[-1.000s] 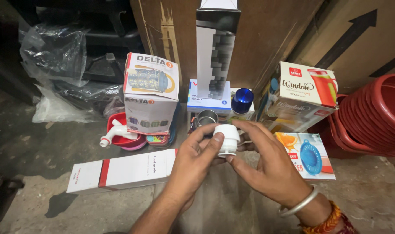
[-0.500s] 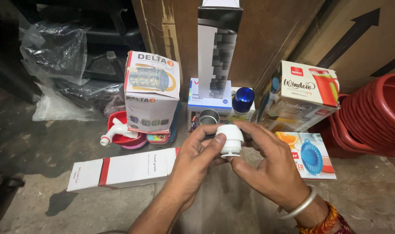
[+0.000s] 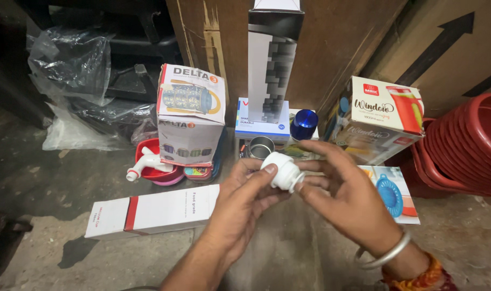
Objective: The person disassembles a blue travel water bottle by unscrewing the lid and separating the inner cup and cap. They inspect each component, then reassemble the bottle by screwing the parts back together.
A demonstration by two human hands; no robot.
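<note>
Boxes and cartons on the floor against big brown cartons

Long flat white box with red band [image 3: 154,216] lying on floor at front left; upright white-grey box picturing a clear jug with yellow handle [image 3: 190,116] behind it, tilted slightly; tall narrow black-and-grey box [image 3: 272,59] standing on a flat white-blue box [image 3: 261,128] at centre; white box picturing a red jug [image 3: 382,119] leaning at right; flat box picturing a blue round item and orange [image 3: 393,194] lying below it; large brown carton with black arrow [image 3: 444,48] at back right; plain brown carton [image 3: 202,32] at back centre.
</note>
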